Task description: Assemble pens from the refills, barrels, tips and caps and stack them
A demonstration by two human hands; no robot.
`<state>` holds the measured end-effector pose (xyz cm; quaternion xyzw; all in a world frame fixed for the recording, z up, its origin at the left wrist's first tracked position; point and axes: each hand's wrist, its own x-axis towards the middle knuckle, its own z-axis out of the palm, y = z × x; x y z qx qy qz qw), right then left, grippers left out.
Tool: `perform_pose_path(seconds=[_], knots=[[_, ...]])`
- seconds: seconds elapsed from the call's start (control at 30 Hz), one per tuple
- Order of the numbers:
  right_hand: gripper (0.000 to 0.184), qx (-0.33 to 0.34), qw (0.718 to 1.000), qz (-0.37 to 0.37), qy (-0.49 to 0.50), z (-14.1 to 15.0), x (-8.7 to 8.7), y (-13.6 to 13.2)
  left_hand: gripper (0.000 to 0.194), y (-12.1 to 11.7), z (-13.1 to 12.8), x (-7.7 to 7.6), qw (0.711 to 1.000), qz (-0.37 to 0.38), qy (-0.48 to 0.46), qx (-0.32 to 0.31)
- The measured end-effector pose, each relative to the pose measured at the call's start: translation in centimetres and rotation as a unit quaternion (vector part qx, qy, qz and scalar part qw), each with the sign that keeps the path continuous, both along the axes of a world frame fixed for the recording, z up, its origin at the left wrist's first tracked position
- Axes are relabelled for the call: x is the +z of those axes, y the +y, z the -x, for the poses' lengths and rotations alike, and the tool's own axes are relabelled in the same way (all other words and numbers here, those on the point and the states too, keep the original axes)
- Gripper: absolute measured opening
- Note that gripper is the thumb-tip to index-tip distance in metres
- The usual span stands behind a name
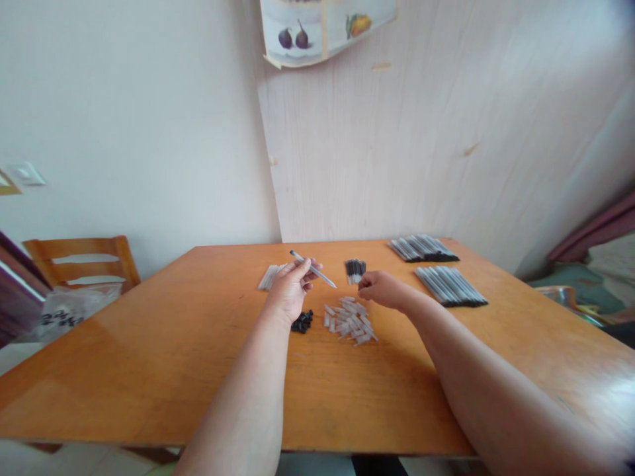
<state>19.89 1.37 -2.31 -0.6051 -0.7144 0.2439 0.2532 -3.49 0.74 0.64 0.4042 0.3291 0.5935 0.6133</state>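
Note:
My left hand [294, 288] is closed around a pale, clear-looking pen [317, 272], held slantwise with its dark end up to the left and its tapered tip down to the right. My right hand [380, 289] hovers right of that tip with its fingers pinched together; whatever they may hold is too small to make out. Beneath it lies a loose heap of clear whitish pen caps [351, 322]. Just beyond the right hand is a small row of dark pen refills [355, 270]. Small black plugs [302, 322] are piled under the left wrist. Pale pen barrels [268, 277] lie partly hidden behind the left hand.
Two rows of pens with black ends, a farther one [423, 248] and a nearer one [451, 285], lie on the right of the wooden table [149, 357]. At left stands a wooden chair [82, 261] with a plastic bag [74, 311]. A wall [387, 165] rises behind the table.

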Motion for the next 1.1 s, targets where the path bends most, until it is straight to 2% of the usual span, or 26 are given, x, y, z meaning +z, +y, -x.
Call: perform_pose_path(seconds=[0.27, 0.43, 0.83, 0.97, 1.1], knots=[[0.007, 0.003, 0.999, -0.025, -0.041, 0.8, -2.3, 1.1, 0.028, 0.1, 0.1, -0.2, 1.000, 0.005, 0.004, 0.008], [0.009, 0.006, 0.998, -0.025, -0.059, 0.8, -2.9, 1.5, 0.027, 0.2, 0.0, -0.4, 1.000, 0.010, 0.007, 0.003], [0.003, -0.015, 0.999, -0.006, -0.048, 0.8, -2.6, 1.3, 0.029, 0.2, -0.1, -0.4, 1.000, 0.008, 0.021, 0.014], [0.006, -0.030, 0.998, -0.049, -0.018, 1.0, -1.8, 1.1, 0.027, 0.6, 0.0, -0.7, 0.999, 0.009, 0.013, 0.037], [0.014, -0.014, 0.994, -0.089, 0.070, 2.0, -0.5, 0.2, 0.024, 1.0, 0.1, -0.9, 0.998, 0.010, -0.015, 0.055]])
